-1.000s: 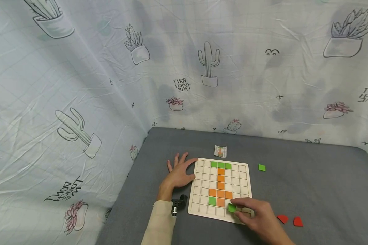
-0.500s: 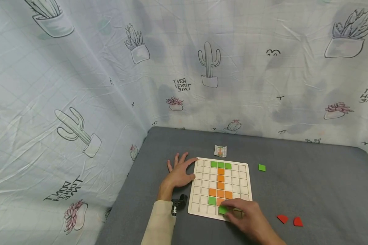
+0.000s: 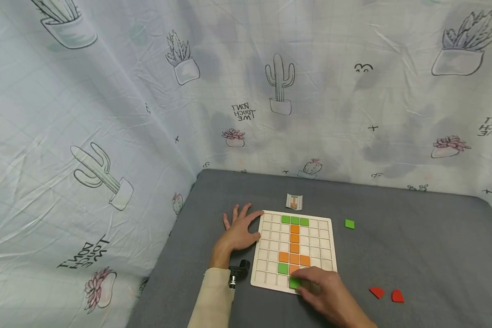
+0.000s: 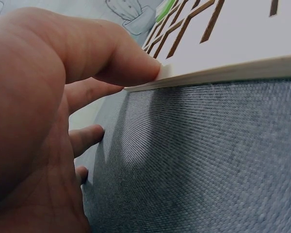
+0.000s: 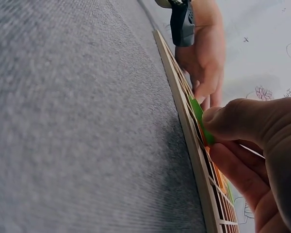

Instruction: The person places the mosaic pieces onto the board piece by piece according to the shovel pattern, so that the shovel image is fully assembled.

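Note:
A square wooden grid board [image 3: 321,240] lies flat on the table, bearing green tiles [image 3: 295,220] in its top row and a column of orange tiles [image 3: 294,248] below them. My right hand [image 3: 327,288] pinches a green square tile [image 3: 294,283] between thumb and fingers at the board's bottom row. In the right wrist view that tile [image 5: 199,116] is tilted against the board's surface. My left hand [image 3: 237,234] has its fingers spread on the cloth, thumb [image 4: 136,63] and index finger touching the board's left edge.
Behind the board lies a small printed pattern card [image 3: 294,202]. To the right are a loose green tile [image 3: 350,224] and two red pieces [image 3: 377,292], all on the grey cloth [image 3: 426,246]. A cactus-print curtain [image 3: 332,100] hangs behind and at the left.
My right hand has moved left along the board's bottom row with the green tile, to below the orange column. The left hand has stayed at the board's left edge.

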A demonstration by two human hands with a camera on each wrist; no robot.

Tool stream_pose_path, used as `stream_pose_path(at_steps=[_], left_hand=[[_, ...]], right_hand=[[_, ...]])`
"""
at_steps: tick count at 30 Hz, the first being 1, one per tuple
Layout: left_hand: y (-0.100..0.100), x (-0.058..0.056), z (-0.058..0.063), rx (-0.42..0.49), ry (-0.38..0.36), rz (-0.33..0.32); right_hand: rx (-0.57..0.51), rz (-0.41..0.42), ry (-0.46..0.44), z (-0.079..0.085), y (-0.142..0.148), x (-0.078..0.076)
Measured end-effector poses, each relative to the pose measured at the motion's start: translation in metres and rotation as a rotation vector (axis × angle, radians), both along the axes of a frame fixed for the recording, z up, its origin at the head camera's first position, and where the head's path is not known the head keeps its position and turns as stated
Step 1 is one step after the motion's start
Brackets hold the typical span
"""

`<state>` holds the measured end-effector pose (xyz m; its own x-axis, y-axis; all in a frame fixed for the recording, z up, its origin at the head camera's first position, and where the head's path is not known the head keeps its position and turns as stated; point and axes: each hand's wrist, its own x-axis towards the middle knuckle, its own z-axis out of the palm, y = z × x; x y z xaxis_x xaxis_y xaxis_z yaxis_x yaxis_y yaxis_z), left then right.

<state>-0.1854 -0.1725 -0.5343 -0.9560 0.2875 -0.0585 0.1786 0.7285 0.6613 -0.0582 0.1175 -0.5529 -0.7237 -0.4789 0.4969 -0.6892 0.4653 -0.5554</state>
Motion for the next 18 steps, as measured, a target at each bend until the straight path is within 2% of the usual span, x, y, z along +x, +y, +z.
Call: stream_pose_path(at_steps=[8,18], left_hand=[[-0.0001,0.0015,0.0015,0.006,-0.002,0.002],[-0.0002,0.0021,0.0013,0.006,0.0,0.0]], right_hand=[[0.029,-0.005,0.011,0.0006,-0.0025,-0.0008],[-0.007,-0.007,0.016,-0.0013,-0.0023,-0.0012]])
